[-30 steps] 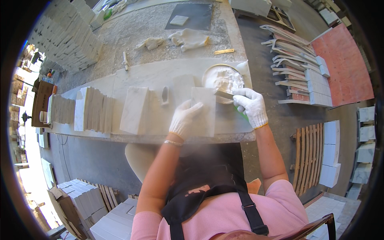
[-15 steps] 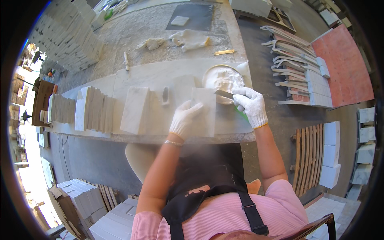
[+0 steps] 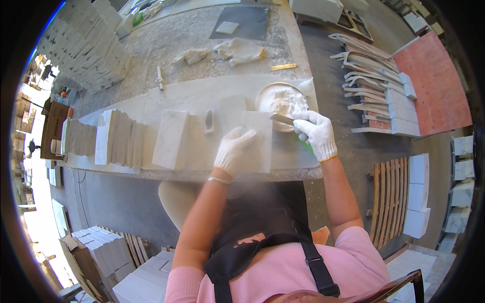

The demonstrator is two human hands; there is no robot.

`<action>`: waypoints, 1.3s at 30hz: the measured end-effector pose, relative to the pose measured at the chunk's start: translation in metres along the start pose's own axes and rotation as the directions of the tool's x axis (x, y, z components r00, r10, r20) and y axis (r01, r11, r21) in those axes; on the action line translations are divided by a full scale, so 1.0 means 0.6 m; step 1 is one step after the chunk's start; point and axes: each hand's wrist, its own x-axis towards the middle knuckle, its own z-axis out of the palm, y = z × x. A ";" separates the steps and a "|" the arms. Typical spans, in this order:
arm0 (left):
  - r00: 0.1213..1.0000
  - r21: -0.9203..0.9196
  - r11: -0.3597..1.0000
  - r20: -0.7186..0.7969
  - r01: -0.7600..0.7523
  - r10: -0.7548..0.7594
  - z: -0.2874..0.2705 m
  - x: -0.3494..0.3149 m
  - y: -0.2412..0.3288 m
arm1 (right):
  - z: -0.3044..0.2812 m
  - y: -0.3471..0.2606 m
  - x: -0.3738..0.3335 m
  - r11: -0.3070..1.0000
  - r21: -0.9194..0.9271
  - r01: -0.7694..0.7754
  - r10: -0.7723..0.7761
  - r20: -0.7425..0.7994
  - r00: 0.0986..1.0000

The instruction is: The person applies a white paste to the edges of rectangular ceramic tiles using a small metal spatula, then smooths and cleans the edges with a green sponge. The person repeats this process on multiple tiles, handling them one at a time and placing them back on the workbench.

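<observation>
White knit gloves cover both hands. My right hand is closed around a putty knife with a flat dark blade, which points left across the near side of a round bowl of white paste. The blade's tip reaches the top right corner of a pale marble tile. At that tile's left edge, my left hand grips it, thumb side over its face; the other fingers are partly hidden. Behind lies another pale tile. A small block with a dark face stands further left.
Along the bench's near edge stand a thick pale tile stack and a row of upright tiles. Farther back lie loose gloves, a yellow strip and a dark sheet. Right of the bench is a wooden pallet.
The putty knife and my right hand have shifted very slightly. My left hand and the tile stay in place.
</observation>
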 end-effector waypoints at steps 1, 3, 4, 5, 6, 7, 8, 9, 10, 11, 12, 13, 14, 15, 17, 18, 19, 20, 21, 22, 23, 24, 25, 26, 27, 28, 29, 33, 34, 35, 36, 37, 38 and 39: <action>1.000 0.008 1.000 -0.003 -0.002 0.002 0.000 0.000 0.000 | -0.002 0.003 -0.002 1.000 -0.006 -0.001 0.001 0.007 1.000; 1.000 0.024 1.000 -0.009 -0.002 0.002 -0.001 0.000 0.001 | -0.006 0.005 -0.007 1.000 -0.012 0.001 -0.001 0.013 1.000; 1.000 0.022 1.000 -0.003 -0.004 0.004 -0.001 0.000 0.000 | -0.010 0.004 -0.009 1.000 -0.011 0.006 -0.006 0.011 1.000; 1.000 0.019 1.000 0.000 -0.004 0.004 -0.001 0.000 0.000 | -0.015 0.003 -0.011 1.000 -0.005 0.021 -0.021 0.019 1.000; 1.000 0.017 1.000 0.002 -0.006 0.006 -0.001 0.000 0.000 | -0.020 0.000 -0.012 1.000 -0.017 0.019 -0.019 -0.002 1.000; 1.000 0.022 1.000 0.002 -0.007 0.007 -0.001 0.000 0.000 | -0.026 -0.004 -0.012 0.999 -0.023 0.026 -0.026 -0.013 1.000; 1.000 0.026 1.000 0.001 -0.008 0.008 -0.002 0.000 0.000 | -0.030 -0.007 -0.010 0.998 -0.012 0.062 -0.063 -0.009 0.998; 1.000 0.031 1.000 -0.001 -0.006 0.006 -0.002 0.000 0.000 | -0.034 -0.010 -0.007 0.994 -0.062 0.092 -0.094 -0.033 0.995; 1.000 0.039 0.999 -0.002 -0.013 0.013 -0.002 0.001 0.001 | -0.038 -0.012 -0.001 0.984 -0.096 0.150 -0.154 -0.041 0.987; 1.000 0.047 0.999 -0.004 -0.015 0.016 -0.001 0.001 0.001 | -0.040 -0.013 0.004 0.962 -0.194 0.193 -0.207 -0.051 0.977; 1.000 0.055 0.998 -0.006 -0.018 0.018 -0.001 0.001 0.002 | -0.042 -0.014 0.009 0.926 -0.314 0.210 -0.246 -0.081 0.966; 1.000 0.054 0.998 -0.004 -0.017 0.017 -0.001 0.000 0.003 | -0.042 -0.013 0.013 0.870 -0.429 0.245 -0.292 -0.046 0.955; 1.000 0.052 0.998 0.001 -0.017 0.017 -0.002 -0.003 0.004 | -0.040 -0.011 0.017 0.791 -0.556 0.254 -0.323 -0.028 0.946; 1.000 0.048 0.999 0.017 -0.026 0.025 -0.001 -0.004 0.005 | -0.041 -0.009 0.021 0.693 -0.682 0.234 -0.348 -0.033 0.937; 1.000 0.067 0.998 -0.016 -0.010 0.011 0.002 -0.005 0.007 | -0.037 -0.005 0.030 0.639 -0.745 0.193 -0.261 0.026 0.965; 1.000 0.074 0.997 -0.025 -0.007 0.009 0.003 -0.005 0.008 | -0.039 -0.004 0.036 0.632 -0.747 0.206 -0.274 0.033 0.961; 1.000 0.068 0.998 -0.013 -0.012 0.013 0.004 -0.004 0.009 | -0.042 -0.004 0.042 0.628 -0.744 0.228 -0.285 0.053 0.957; 1.000 0.063 0.998 -0.005 -0.016 0.016 0.004 -0.006 0.010 | -0.050 -0.006 0.052 0.636 -0.744 0.207 -0.317 -0.006 0.949; 1.000 0.066 0.998 -0.010 -0.016 0.017 0.004 -0.007 0.009 | -0.059 -0.010 0.065 0.648 -0.736 0.198 -0.344 -0.051 0.938; 1.000 0.029 0.999 -0.008 -0.015 0.015 0.004 -0.006 0.008 | -0.069 -0.013 0.080 0.664 -0.723 0.190 -0.373 -0.100 0.923; 1.000 0.011 1.000 -0.004 -0.006 0.007 0.004 -0.006 0.007 | -0.079 -0.017 0.098 0.657 -0.738 0.153 -0.393 -0.162 0.905; 1.000 -0.004 1.000 -0.001 -0.006 0.006 0.002 -0.006 0.005 | -0.089 -0.018 0.116 0.643 -0.755 0.127 -0.392 -0.181 0.902; 1.000 -0.024 1.000 0.012 -0.018 0.019 0.000 -0.005 0.004 | -0.099 -0.018 0.134 0.631 -0.768 0.108 -0.395 -0.198 0.897; 1.000 0.004 1.000 0.000 -0.007 0.007 -0.002 -0.002 0.003 | -0.104 -0.015 0.154 0.620 -0.776 0.116 -0.398 -0.184 0.899; 1.000 0.026 1.000 -0.006 -0.007 0.007 -0.004 0.000 0.001 | -0.108 -0.010 0.170 0.626 -0.765 0.151 -0.380 -0.130 0.916; 0.999 0.056 0.998 -0.031 0.011 -0.009 -0.008 0.000 -0.001 | -0.108 -0.003 0.186 0.634 -0.750 0.187 -0.360 -0.073 0.930; 1.000 0.057 0.998 -0.013 -0.010 0.011 -0.011 0.000 -0.002 | -0.107 0.004 0.200 0.643 -0.735 0.214 -0.330 -0.014 0.944; 1.000 0.039 0.999 -0.014 -0.015 0.015 -0.012 0.004 -0.008 | -0.098 0.017 0.223 0.847 -0.499 0.184 -0.154 0.102 0.983; 1.000 0.021 1.000 -0.007 -0.017 0.017 -0.012 0.003 -0.009 | -0.097 0.014 0.216 0.853 -0.490 0.178 -0.195 0.017 0.981; 1.000 0.004 1.000 -0.006 -0.021 0.021 -0.011 0.001 -0.009 | -0.098 0.009 0.205 0.877 -0.430 0.215 -0.230 0.017 0.973; 1.000 -0.015 0.999 0.003 -0.029 0.029 -0.010 0.000 -0.010 | -0.100 0.000 0.188 0.880 -0.386 0.276 -0.289 0.025 0.957; 0.999 -0.039 0.998 0.023 -0.045 0.046 -0.009 -0.001 -0.009 | -0.102 -0.012 0.169 0.894 -0.355 0.275 -0.297 -0.009 0.955; 0.999 -0.049 0.998 0.017 -0.029 0.030 -0.009 -0.001 -0.009 | -0.102 -0.022 0.144 0.873 -0.347 0.343 -0.352 0.037 0.935; 0.999 -0.066 0.998 0.022 -0.023 0.025 -0.008 -0.001 -0.008 | -0.100 -0.033 0.118 0.857 -0.346 0.381 -0.386 0.058 0.921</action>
